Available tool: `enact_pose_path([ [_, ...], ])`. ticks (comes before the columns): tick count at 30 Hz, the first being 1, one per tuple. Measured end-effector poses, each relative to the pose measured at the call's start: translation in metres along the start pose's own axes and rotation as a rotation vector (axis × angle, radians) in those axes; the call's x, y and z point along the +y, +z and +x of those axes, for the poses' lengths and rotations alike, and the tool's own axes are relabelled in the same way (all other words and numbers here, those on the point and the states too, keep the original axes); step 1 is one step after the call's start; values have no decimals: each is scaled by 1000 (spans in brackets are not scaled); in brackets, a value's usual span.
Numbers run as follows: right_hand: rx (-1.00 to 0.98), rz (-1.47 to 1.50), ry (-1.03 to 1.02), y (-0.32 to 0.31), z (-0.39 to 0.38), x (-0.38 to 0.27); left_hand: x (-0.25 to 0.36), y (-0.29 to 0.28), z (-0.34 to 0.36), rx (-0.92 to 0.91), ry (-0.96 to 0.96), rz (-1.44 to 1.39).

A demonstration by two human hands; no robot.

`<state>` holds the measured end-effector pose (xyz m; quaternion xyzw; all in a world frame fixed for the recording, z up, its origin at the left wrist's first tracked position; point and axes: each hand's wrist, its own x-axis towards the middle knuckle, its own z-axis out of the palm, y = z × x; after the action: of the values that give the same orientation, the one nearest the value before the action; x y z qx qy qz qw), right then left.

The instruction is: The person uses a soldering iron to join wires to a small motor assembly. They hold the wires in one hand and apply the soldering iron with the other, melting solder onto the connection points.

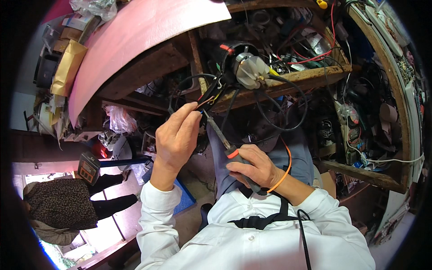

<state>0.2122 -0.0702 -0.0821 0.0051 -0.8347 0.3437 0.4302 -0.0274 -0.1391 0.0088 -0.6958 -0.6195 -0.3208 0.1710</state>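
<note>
My right hand [260, 167] is wrapped round the dark handle of a soldering iron [218, 130], which has a red band and an orange cord [287, 164]. The iron points up and left, its tip close beside my left fingertips; whether it touches a wire is too small to tell. With thumb and forefinger together, my left hand [174, 137] pinches the end of a thin wire [208, 101]. Several coloured leads run from there toward a small motor [243, 57] with a translucent fan wheel [253, 73], resting at the edge of a wooden drawer.
Tools, cables and loose parts fill the wooden drawer [281, 85]. A black cable [294, 128] loops over my lap. A pink board [135, 31] covers the bench at left. Another wooden frame [407, 135] with clutter stands at right. At lower left, a person [63, 202] stands nearby.
</note>
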Motion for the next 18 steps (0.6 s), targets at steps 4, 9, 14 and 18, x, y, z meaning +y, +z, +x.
enact_pose_path([
  [4, -6, 38, 9, 0, 2, 0, 0, 2, -2, 10, -5, 9],
  [9, -7, 66, 8, 1, 1, 1, 0, 0, -3, 7, 2, 17],
  [14, -8, 73, 4, 2, 1, 3, 0, 0, -2, -4, 10, 23],
  [18, -10, 73, 3, 4, -2, 5, 0, 0, -2, -9, 6, 29],
])
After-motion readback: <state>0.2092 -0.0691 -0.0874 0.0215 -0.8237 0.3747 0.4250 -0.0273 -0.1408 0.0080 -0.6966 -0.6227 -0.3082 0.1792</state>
